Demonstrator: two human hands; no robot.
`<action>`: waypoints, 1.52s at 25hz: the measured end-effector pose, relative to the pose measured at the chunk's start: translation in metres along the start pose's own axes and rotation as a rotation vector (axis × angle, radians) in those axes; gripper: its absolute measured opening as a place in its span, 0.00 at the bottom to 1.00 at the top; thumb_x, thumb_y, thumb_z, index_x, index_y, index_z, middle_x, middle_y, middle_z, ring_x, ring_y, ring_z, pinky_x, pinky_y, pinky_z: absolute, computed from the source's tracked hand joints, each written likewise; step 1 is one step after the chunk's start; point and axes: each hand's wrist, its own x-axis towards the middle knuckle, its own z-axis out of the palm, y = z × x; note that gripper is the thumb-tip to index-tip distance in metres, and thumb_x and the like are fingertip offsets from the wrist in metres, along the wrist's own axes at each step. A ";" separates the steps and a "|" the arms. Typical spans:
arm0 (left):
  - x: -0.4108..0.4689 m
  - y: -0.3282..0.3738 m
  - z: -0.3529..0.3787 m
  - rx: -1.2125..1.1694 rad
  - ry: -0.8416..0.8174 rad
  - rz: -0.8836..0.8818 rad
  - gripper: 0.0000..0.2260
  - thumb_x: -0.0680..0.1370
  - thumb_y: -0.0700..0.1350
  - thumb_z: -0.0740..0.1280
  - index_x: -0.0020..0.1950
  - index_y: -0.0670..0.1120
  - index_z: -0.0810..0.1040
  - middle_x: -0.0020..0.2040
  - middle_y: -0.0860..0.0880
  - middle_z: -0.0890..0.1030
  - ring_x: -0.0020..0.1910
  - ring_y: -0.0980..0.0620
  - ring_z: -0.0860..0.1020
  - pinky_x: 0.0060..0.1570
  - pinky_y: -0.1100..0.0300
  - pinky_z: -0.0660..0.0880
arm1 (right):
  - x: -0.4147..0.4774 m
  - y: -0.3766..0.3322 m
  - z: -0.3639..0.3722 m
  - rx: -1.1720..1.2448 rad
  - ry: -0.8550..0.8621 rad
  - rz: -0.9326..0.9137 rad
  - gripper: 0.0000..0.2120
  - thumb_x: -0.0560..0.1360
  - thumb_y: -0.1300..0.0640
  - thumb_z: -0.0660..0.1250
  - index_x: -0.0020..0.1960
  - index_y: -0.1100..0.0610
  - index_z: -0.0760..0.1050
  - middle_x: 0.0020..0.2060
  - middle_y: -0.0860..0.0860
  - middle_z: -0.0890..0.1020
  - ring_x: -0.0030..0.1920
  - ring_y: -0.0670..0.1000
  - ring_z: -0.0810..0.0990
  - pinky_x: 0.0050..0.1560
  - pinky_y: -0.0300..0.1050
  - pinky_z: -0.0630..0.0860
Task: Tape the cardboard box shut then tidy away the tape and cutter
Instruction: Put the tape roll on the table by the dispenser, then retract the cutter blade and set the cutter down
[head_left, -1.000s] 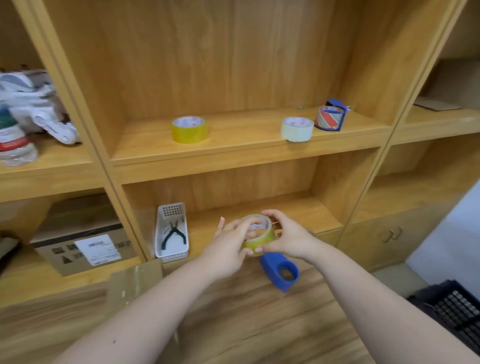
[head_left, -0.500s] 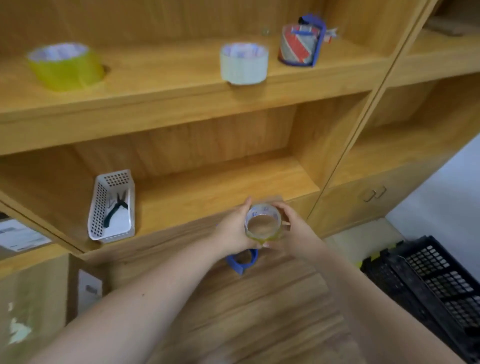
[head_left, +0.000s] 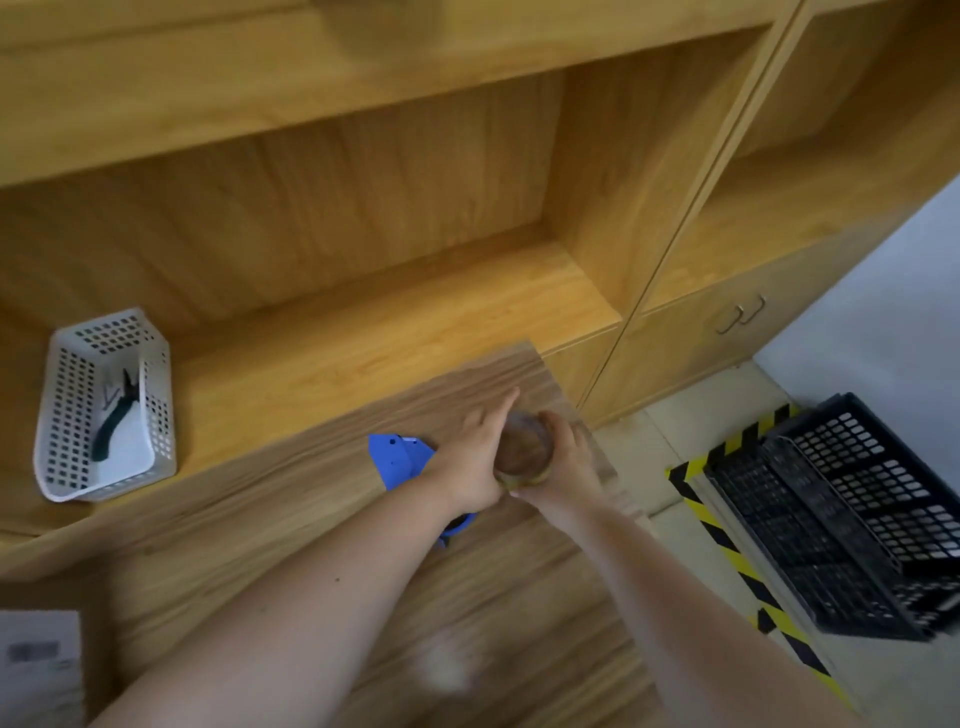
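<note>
Tape roll (head_left: 523, 451) up off the wooden table (head_left: 291, 499), near its far right corner, pinched between both hands. Yellowish rim, open core facing camera; blurred, so probably clear or yellow tape. Left hand (head_left: 475, 462) flat against roll's left side, fingers (head_left: 501, 413) stretched forward, not curled. Right hand (head_left: 563, 462) wrapped round right side, fingers closed on it. Blue cutter (head_left: 400, 460) flat on table just left of left hand, partly hidden under left wrist. White perforated basket (head_left: 156, 415) further left on lower shelf (head_left: 415, 322), dark-handled pliers (head_left: 117, 415) inside. Cardboard box with label (head_left: 36, 660) only at bottom left edge. Black plastic crates (head_left: 857, 519) on floor at right, beside yellow-black hazard tape (head_left: 727, 551).
</note>
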 end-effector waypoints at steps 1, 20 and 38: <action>0.004 -0.001 0.003 0.022 -0.008 -0.003 0.51 0.69 0.35 0.71 0.74 0.66 0.40 0.77 0.49 0.53 0.52 0.43 0.80 0.40 0.49 0.80 | 0.003 0.004 0.006 -0.022 0.011 0.017 0.48 0.61 0.58 0.80 0.72 0.50 0.56 0.67 0.51 0.64 0.69 0.55 0.64 0.67 0.53 0.68; -0.160 -0.062 -0.015 -0.146 0.313 0.013 0.21 0.71 0.38 0.70 0.63 0.49 0.76 0.61 0.47 0.77 0.62 0.48 0.74 0.58 0.64 0.66 | -0.107 -0.078 0.033 0.189 0.034 -0.141 0.23 0.67 0.59 0.73 0.61 0.51 0.73 0.57 0.49 0.78 0.56 0.50 0.77 0.57 0.51 0.77; -0.402 -0.208 0.112 -0.485 0.290 -0.426 0.12 0.70 0.40 0.72 0.47 0.55 0.77 0.50 0.50 0.83 0.50 0.53 0.81 0.47 0.64 0.71 | -0.332 -0.050 0.232 -0.229 -0.305 0.084 0.18 0.67 0.50 0.72 0.54 0.55 0.75 0.42 0.49 0.78 0.49 0.52 0.79 0.47 0.44 0.74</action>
